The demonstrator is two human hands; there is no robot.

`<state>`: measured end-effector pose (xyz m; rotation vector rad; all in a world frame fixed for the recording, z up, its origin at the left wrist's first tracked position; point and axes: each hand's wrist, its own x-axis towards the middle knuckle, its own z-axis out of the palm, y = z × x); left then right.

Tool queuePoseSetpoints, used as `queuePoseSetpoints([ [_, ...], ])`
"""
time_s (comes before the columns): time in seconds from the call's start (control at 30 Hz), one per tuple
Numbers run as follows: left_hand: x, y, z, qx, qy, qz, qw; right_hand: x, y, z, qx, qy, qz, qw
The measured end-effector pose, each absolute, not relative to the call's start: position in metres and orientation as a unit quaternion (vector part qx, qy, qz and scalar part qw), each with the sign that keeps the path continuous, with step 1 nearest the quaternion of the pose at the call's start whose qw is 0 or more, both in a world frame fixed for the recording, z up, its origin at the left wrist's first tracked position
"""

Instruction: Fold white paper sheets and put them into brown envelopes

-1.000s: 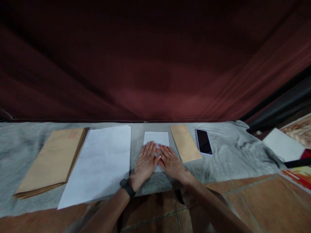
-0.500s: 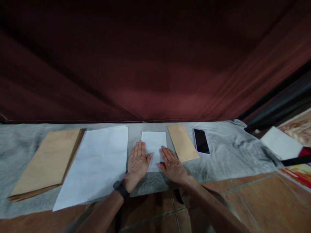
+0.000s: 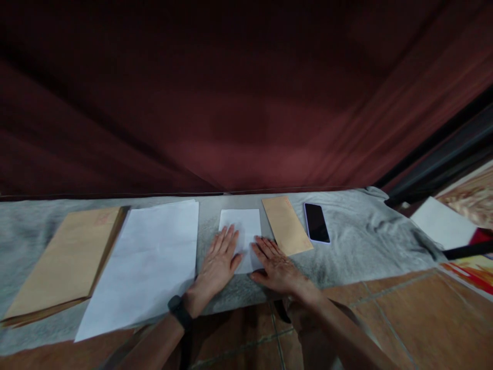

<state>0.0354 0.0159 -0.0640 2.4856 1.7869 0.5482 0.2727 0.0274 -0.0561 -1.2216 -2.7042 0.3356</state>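
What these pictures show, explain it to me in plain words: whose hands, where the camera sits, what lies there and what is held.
There is no machine here, just a person's two bare hands. The camera is worn on the head, looking forward and down, so you see roughly what the person sees.

The left hand, with a dark band on its wrist, lies over the left edge of a small white paper. The right hand lies over its right edge. Neither grips anything.

On the grey cloth, from left to right, are a brown paper stack, large white sheets, the small paper, a brown envelope and a phone.
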Motion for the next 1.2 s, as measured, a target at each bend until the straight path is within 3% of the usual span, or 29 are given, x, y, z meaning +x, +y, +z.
queuePoseSetpoints([
  [0.17, 0.036, 0.001, -0.051, 0.866, 0.482, 0.120, 0.057, 0.274, 0.029, -0.043, -0.404, -0.902, 0.144, 0.047],
  [0.43, 0.029, -0.004, -0.030, 0.859, 0.491, 0.069, 0.128, 0.278, 0.035, -0.033, -0.391, -0.905, 0.168, 0.027],
  [0.73, 0.026, -0.006, -0.027, 0.854, 0.500, 0.067, 0.127, 0.279, 0.038, -0.034, -0.388, -0.911, 0.132, 0.038],
  [1.03, 0.014, 0.005, -0.017, 0.787, 0.568, 0.144, 0.192, 0.283, 0.047, -0.028, -0.377, -0.910, 0.155, 0.069],
  [1.2, 0.008, 0.002, -0.009, 0.759, 0.556, 0.199, 0.275, 0.282, 0.053, -0.018, -0.369, -0.889, 0.249, 0.109],
])
